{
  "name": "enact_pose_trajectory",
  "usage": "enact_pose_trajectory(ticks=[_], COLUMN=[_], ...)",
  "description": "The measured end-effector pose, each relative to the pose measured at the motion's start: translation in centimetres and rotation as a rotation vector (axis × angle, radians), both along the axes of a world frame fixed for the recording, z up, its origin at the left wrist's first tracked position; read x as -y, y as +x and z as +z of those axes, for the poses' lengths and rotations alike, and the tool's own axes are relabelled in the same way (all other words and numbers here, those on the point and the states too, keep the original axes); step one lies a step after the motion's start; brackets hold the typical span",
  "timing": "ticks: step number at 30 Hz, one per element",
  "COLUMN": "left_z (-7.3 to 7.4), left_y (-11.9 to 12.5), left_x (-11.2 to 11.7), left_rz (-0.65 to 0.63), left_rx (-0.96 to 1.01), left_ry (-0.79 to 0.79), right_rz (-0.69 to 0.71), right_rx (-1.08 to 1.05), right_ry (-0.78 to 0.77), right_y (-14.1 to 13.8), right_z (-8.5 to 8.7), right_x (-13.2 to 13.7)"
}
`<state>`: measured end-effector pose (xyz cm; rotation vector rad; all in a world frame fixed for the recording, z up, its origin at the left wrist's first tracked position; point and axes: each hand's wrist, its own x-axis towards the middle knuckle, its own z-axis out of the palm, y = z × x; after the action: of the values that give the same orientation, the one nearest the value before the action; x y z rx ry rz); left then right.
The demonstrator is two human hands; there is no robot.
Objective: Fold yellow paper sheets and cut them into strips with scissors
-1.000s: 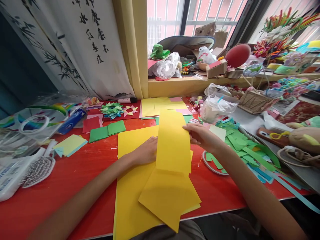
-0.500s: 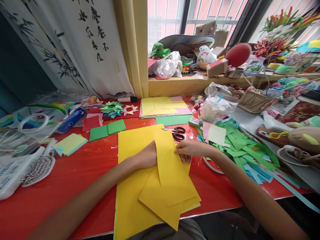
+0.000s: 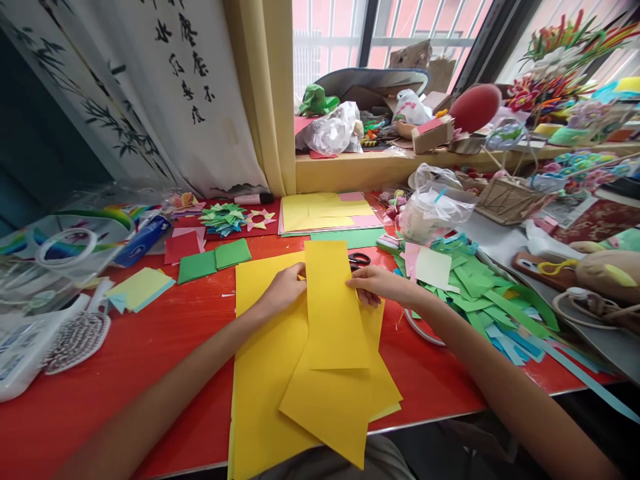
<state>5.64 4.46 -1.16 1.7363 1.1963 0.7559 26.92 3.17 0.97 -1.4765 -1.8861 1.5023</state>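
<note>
A rectangular strip of yellow paper [image 3: 333, 307] is held up in front of me, its long sides running away from me. My left hand [image 3: 286, 288] grips its left edge near the top, with some fingertips hidden behind the paper. On the opposite edge my right hand [image 3: 376, 284] pinches it between thumb and fingers. Beneath lie a slanted yellow piece [image 3: 327, 407] and a large yellow sheet [image 3: 265, 393]. Black-handled scissors [image 3: 360, 259] rest just beyond my right hand, their blades covered by the strip.
Green paper strips [image 3: 475, 287] are heaped at right beside a plastic-bagged cup [image 3: 433, 210]. Green squares [image 3: 233, 253] and a yellow-and-blue paper stack [image 3: 141, 288] lie left, near a hairbrush [image 3: 77, 340]. Paper sheets [image 3: 295, 212] are stacked at the back of the red table [image 3: 185, 340].
My left hand has come out from under the strip and shifted left and up to its edge. The strip has turned flat toward me and now hides most of the scissors.
</note>
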Motion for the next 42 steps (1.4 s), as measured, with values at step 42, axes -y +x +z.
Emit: enact_pose_trajectory(ticks=[42], left_z=[0.9], left_y=[0.0], left_x=[0.4], left_rz=[0.209], left_rx=[0.322], left_ry=[-0.028], right_rz=[-0.254], right_rx=[-0.362], right_ry=[0.223], right_y=[0.1], right_z=[0.5], right_x=[-0.4])
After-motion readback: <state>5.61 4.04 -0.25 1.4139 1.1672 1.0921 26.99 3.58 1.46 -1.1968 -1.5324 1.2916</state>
